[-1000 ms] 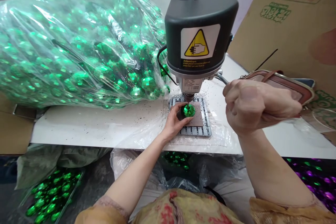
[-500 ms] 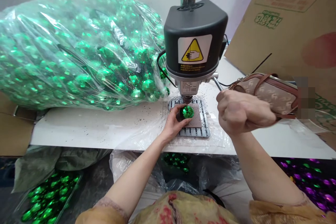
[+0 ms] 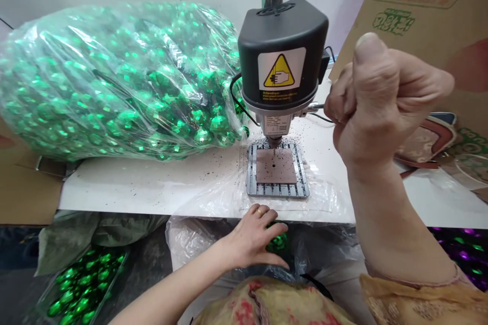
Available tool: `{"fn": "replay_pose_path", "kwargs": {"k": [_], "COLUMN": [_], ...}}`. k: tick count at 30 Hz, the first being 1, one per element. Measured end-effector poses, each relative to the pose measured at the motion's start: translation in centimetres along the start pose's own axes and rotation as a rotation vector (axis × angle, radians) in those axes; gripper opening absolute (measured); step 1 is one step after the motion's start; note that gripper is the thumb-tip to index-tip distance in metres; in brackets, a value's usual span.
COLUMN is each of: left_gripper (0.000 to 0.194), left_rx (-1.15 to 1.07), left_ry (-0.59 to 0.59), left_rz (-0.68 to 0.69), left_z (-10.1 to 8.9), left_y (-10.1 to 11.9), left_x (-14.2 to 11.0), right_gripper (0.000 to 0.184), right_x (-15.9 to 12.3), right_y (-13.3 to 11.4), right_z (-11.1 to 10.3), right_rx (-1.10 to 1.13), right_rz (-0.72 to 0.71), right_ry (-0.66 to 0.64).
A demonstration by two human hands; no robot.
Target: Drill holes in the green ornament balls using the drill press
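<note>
My left hand [image 3: 255, 238] is over the table's front edge with its fingers spread. Below it, shiny green faceted balls [image 3: 278, 242] show in a plastic-lined opening; whether a finger touches one I cannot tell. My right hand [image 3: 377, 106] is closed in a fist around the feed lever [image 3: 317, 106] of a small black drill press [image 3: 284, 56], and the lever's end is hidden in it. Under the drill chuck [image 3: 273, 140] lies a brown square pad [image 3: 276, 172] with a small dark hole, on the slotted metal base [image 3: 278, 191]. No ball is on the pad.
A large clear bag [image 3: 125, 81] full of green balls lies left of the press. Dark shavings dot the white table [image 3: 145, 190]. Cardboard [image 3: 430, 15] and a purse [image 3: 425, 137] stand right. A bin of green balls [image 3: 82, 284] sits lower left; purple balls [image 3: 463, 254] lie lower right.
My left hand has left the pad and come down toward me past the table edge, letting go of the green ball. My right hand has risen with the lever.
</note>
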State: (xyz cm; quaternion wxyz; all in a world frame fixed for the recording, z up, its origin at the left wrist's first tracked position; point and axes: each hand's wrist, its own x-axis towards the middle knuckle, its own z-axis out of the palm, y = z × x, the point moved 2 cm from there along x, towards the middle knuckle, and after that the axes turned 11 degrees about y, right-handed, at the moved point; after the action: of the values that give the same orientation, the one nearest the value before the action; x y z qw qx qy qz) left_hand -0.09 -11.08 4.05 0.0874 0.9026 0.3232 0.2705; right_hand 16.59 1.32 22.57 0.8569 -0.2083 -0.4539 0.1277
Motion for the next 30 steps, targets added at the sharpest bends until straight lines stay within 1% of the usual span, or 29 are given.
{"fn": "replay_pose_path", "kwargs": {"k": [1,2,3,4,5,6,7,8,10,12,13,15,18,20,23,26,28,30], "left_gripper": [0.05,0.045,0.037,0.026,0.021,0.023,0.028,0.033,0.036,0.034,0.033,0.033,0.033,0.034,0.037,0.04,0.038,0.034], "left_rx": [0.012,0.028,0.059,0.124,0.217,0.331,0.454,0.566,0.747,0.844,0.863,0.869,0.856,0.848,0.835,0.8,0.744,0.662], "left_ry": [0.02,0.068,0.126,0.171,0.201,0.219,0.212,0.178,0.068,-0.03,-0.057,-0.066,-0.064,-0.066,-0.037,0.065,0.191,0.354], "left_rz": [0.016,0.015,0.004,-0.018,-0.051,-0.092,-0.159,-0.233,-0.405,-0.565,-0.626,-0.707,-0.757,-0.764,-0.729,-0.678,-0.632,-0.555], "left_z": [-0.4,-1.0,-1.7,-2.4,-3.1,-3.8,-4.5,-5.0,-5.7,-5.9,-5.9,-5.8,-5.4,-5.1,-4.9,-5.1,-5.3,-5.3], "left_y": [-0.5,-1.4,-2.6,-3.9,-5.3,-6.7,-8.1,-9.3,-11.2,-12.5,-12.9,-13.4,-13.8,-13.8,-13.7,-13.7,-13.6,-13.2], "left_x": [0.1,0.7,1.7,2.9,4.4,6.1,7.8,9.3,11.9,13.4,13.8,14.1,14.0,14.0,13.9,13.2,11.9,10.2], "right_gripper": [0.049,0.049,0.049,0.049,0.049,0.049,0.049,0.05,0.05,0.05,0.051,0.051,0.05,0.05,0.05,0.05,0.05,0.051], "right_x": [0.0,0.0,0.0,0.1,0.1,0.2,0.3,0.3,0.4,0.4,0.4,0.4,0.3,0.3,0.3,0.3,0.2,0.1], "right_y": [0.0,0.1,0.1,0.1,0.2,0.3,0.4,0.5,0.8,1.0,1.0,1.0,0.7,0.7,0.7,0.8,0.8,0.8], "right_z": [0.0,-0.1,-0.1,-0.2,-0.2,-0.3,-0.4,-0.5,-0.6,-0.6,-0.6,-0.5,-0.4,-0.4,-0.6,-0.8,-0.9,-1.0], "right_rx": [-0.004,-0.011,-0.02,-0.027,-0.026,-0.019,-0.005,0.014,0.053,0.079,0.086,0.096,0.093,0.087,0.097,0.099,0.088,0.078], "right_rz": [0.003,0.011,0.023,0.032,0.029,0.021,0.009,-0.006,-0.034,-0.05,-0.051,-0.051,-0.036,-0.017,-0.016,-0.036,-0.027,-0.013], "right_ry": [-0.002,-0.011,-0.024,-0.035,-0.042,-0.045,-0.043,-0.04,-0.041,-0.05,-0.056,-0.066,-0.071,-0.075,-0.091,-0.092,-0.08,-0.069]}}
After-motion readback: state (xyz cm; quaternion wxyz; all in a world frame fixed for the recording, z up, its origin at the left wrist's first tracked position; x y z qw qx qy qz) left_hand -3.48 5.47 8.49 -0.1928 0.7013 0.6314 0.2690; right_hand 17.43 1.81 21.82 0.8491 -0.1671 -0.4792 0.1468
